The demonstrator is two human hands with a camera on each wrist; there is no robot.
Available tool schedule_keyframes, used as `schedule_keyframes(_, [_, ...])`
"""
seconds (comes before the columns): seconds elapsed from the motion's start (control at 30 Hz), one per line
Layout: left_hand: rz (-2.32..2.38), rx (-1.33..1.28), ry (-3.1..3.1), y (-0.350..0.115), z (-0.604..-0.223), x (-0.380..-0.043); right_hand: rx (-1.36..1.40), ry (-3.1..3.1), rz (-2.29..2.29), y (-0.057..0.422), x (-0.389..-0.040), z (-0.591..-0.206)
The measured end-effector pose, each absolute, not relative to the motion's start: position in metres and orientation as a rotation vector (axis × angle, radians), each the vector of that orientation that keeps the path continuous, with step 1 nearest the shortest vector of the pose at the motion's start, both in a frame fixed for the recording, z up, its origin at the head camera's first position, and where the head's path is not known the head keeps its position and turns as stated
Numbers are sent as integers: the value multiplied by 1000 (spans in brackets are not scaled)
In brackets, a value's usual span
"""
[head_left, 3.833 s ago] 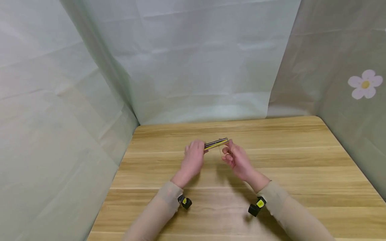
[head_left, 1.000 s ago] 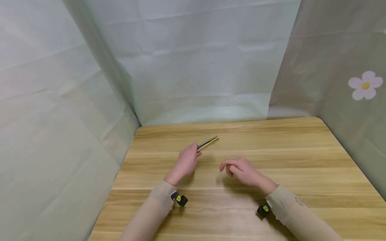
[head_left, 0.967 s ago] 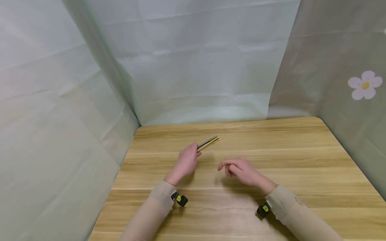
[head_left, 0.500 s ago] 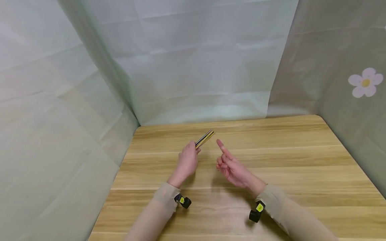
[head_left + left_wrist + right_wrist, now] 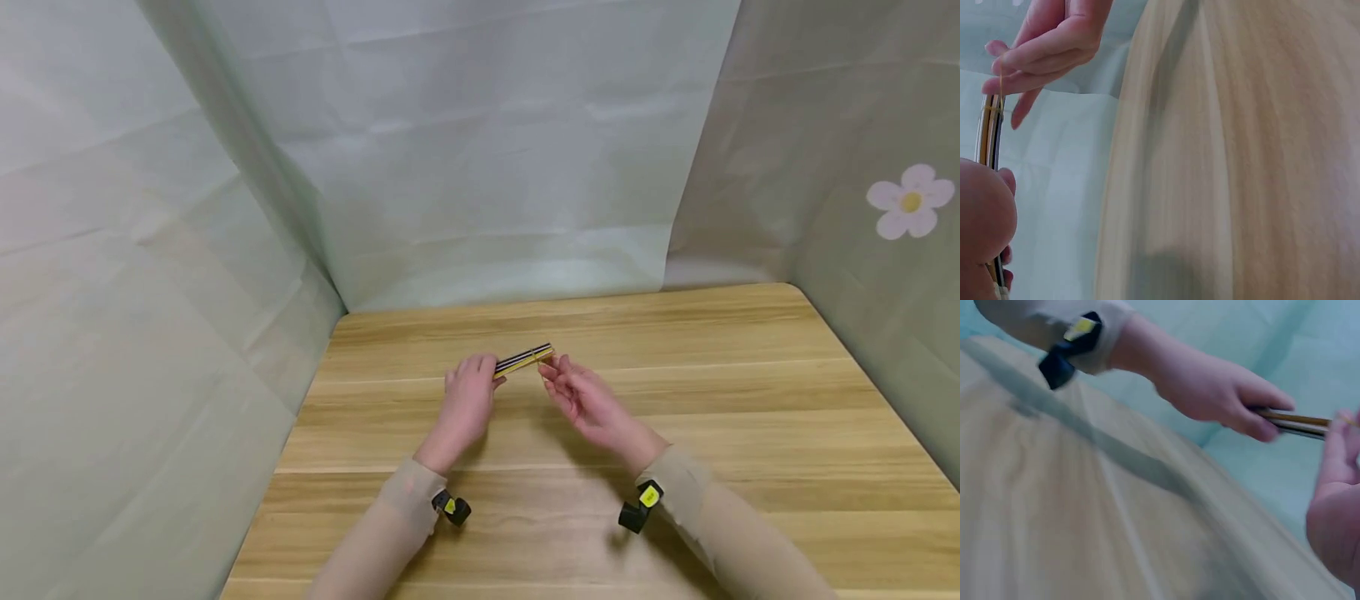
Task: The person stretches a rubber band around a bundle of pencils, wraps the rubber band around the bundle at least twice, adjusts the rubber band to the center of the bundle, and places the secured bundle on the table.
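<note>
My left hand point(image 5: 467, 402) grips one end of a bundle of striped pencils point(image 5: 522, 360), yellow and black, held above the table with the far end pointing right. Near that free end, a thin yellowish rubber band point(image 5: 989, 108) runs round the bundle. My right hand point(image 5: 588, 404) is at the free end, and a strand of the band stretches from the pencils to its bent fingers point(image 5: 1041, 59). In the right wrist view, the left hand point(image 5: 1213, 394) wraps the pencils point(image 5: 1300, 423) while right-hand fingers overlap their other end.
Under both hands lies a wood-grain table point(image 5: 720, 433). Pale cloth walls point(image 5: 495, 167) rise along its back and sides, with a white flower print point(image 5: 911, 202) at right. Each wrist carries a small black camera point(image 5: 634, 517).
The right hand was apart from the bundle, then extended its index finger, and has now come up to the free end and caught the rubber band. The bundle has swung lower and flatter.
</note>
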State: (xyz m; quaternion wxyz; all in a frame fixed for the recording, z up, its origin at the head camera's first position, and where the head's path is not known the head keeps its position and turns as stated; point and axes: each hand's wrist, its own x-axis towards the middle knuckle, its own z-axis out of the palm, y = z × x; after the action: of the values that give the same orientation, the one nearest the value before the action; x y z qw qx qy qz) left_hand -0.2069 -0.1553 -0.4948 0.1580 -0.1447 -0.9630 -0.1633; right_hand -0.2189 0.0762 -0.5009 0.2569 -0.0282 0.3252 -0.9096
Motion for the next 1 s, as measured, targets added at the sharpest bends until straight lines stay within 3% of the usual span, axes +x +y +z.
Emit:
schedule_keyframes(0.57, [113, -787, -2635, -161, -492, -199, -176, 1856, -2017, 99, -222, -504])
schedule_keyframes(0.8, [101, -837, -2583, -156, -496, -196, -209, 2226, -1847, 98, -222, -503])
schedule_keyframes(1.0, [119, -744, -2667, -157, -494, -196, -575, 2487, -1619, 102, -219, -505])
